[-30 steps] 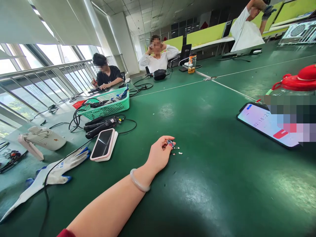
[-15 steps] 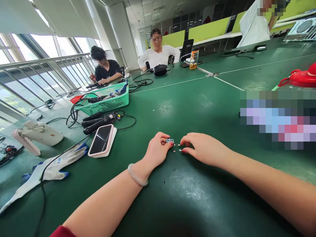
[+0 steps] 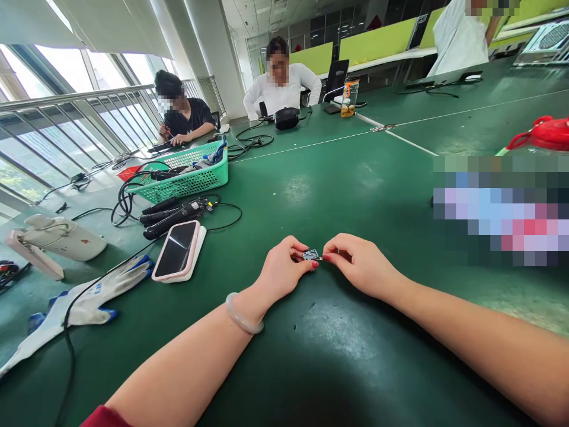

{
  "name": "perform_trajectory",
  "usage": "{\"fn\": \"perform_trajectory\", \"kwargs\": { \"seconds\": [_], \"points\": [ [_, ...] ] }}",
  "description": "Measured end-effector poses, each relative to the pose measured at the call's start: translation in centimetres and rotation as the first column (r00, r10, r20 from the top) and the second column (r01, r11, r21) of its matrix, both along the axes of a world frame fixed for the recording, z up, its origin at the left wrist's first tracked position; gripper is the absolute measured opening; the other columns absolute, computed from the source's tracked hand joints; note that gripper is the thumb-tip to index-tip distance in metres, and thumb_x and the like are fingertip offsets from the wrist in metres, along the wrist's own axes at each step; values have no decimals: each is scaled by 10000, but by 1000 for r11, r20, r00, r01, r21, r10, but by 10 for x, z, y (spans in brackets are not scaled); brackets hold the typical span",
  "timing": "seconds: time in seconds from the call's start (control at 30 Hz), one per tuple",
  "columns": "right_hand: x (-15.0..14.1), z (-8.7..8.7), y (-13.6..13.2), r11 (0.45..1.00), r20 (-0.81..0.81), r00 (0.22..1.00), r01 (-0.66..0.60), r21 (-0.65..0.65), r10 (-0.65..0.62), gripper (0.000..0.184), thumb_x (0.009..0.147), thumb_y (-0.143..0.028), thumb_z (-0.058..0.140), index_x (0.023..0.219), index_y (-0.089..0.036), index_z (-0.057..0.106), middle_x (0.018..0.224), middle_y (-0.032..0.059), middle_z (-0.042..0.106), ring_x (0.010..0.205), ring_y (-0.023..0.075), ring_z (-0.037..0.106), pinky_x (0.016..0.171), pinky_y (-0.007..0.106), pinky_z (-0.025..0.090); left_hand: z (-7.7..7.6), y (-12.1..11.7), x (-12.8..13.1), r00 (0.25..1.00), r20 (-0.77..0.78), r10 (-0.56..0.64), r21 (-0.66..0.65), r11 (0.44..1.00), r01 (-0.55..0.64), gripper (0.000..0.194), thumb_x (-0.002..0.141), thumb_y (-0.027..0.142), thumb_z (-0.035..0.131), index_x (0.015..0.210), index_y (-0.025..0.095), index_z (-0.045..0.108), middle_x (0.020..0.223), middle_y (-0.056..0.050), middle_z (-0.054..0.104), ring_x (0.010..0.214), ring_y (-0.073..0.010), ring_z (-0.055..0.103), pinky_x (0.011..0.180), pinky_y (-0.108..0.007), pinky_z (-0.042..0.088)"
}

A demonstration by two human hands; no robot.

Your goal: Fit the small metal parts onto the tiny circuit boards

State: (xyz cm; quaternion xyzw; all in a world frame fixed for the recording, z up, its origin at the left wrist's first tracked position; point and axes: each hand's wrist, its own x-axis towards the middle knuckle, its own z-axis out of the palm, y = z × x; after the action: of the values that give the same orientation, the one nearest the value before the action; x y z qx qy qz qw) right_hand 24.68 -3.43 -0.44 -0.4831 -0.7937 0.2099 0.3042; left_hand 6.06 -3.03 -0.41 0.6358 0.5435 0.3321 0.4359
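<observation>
My left hand rests on the green table and pinches a tiny grey electronic part between thumb and fingertips. My right hand lies just right of it, fingers curled, its fingertips meeting the same small part from the other side. A pale bangle circles my left wrist. Whether the right fingers hold a separate small piece is too small to tell.
A phone in a pink case lies left of my hands, beside black tools with cables and a green basket. A white work glove lies nearer. A red-lidded jug stands right. Three other people are at the far end.
My right hand came in from the right, picked at the tiny bits beside the part, then closed against the part held in my left fingers. The view shifted slightly.
</observation>
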Motion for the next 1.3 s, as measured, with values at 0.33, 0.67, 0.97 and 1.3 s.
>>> {"fn": "perform_trajectory", "kwargs": {
  "seconds": [0.33,0.67,0.97,1.3],
  "points": [
    [-7,2,-6,998,-129,990,-59,3,59,157,861,-228,532,777,-210,663,834,20,607,635,109,519,584,258,419,3,-5,2,996,-13,-91,56,994,91,286,645,267,767,808,178,549,715,28,628,609,-84,512,595,-229,397],
    [-6,4,-7,999,-146,989,4,35,1,112,842,-244,558,750,-207,610,714,1,568,593,116,484,546,256,400,5,-6,3,997,-18,-77,99,992,79,260,642,248,771,790,184,567,717,23,647,652,-103,546,639,-246,416],
    [-10,-8,-5,995,191,976,-103,9,100,154,883,-285,546,886,-225,687,948,32,627,796,161,597,741,313,474,-3,6,-2,989,21,149,99,984,-150,203,712,194,706,869,178,579,779,-14,683,728,-132,622,683,-267,445],
    [-13,-9,-4,980,437,893,-173,104,111,215,931,-196,434,823,-176,619,857,47,590,744,157,580,680,288,447,-1,4,-2,991,-46,129,108,986,-124,177,713,202,699,851,187,590,778,-11,688,729,-137,629,674,-269,454]
  ]
}}
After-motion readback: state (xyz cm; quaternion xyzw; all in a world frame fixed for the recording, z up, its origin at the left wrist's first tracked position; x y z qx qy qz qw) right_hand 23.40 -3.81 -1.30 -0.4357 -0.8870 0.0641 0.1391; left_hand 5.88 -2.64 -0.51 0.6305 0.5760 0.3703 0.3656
